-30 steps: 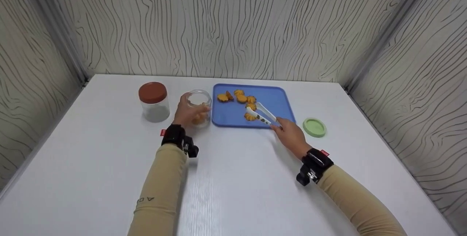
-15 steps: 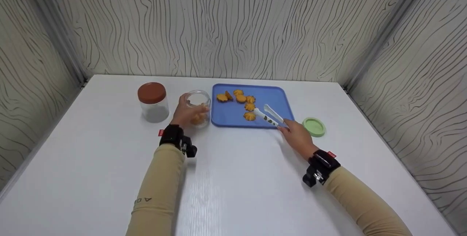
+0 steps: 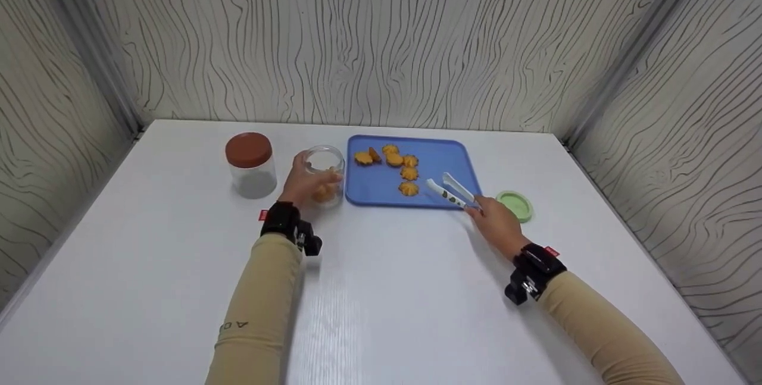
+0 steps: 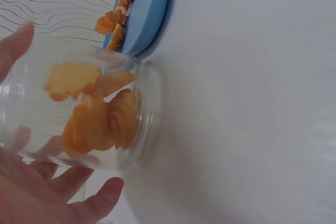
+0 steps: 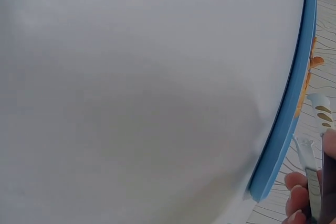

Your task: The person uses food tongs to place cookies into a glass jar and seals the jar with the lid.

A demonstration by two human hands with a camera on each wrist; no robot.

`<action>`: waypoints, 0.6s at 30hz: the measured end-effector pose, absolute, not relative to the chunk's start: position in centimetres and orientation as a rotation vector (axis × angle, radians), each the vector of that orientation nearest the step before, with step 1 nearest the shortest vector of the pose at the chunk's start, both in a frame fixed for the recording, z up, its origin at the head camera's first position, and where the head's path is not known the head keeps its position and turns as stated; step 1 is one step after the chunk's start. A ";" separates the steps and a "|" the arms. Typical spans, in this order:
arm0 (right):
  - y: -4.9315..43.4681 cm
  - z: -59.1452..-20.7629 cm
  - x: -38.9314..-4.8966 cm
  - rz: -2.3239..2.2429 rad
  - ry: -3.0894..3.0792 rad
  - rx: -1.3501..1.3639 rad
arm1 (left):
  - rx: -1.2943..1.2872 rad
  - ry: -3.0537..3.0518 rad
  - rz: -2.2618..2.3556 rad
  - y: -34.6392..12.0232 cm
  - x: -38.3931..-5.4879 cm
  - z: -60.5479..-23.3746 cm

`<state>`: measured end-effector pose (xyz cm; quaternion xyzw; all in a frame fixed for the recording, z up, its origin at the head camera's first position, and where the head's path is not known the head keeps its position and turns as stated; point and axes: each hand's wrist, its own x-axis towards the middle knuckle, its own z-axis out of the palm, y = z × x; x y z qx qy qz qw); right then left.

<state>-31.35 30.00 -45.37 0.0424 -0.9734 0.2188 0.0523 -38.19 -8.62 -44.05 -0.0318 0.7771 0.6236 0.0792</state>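
just left of the blue tray, your left hand is loosely curling round the clear jar, likely steadying it upright with cookies inside. your right hand is pinching the tongs above the tray's near-right part, tips parted, perhaps avoiding the tray cookies.

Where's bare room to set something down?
Table between sleeves, in front of blue tray; table left of red-lidded jar; tray's rear right corner. Crowded: clear jar in left hand, cookies on tray's left and middle.
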 end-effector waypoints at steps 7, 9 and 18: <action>30.9 -45.3 -31.4 0.637 -2.974 0.139 | -0.041 2.330 1.909 -8.7 -38.0 -44.0; 31.3 -45.4 -31.5 0.617 -2.977 0.147 | -0.027 2.328 1.916 -8.7 -38.2 -44.1; 32.1 -45.3 -32.2 0.562 -3.037 0.142 | -0.054 2.317 1.905 -8.9 -38.8 -44.6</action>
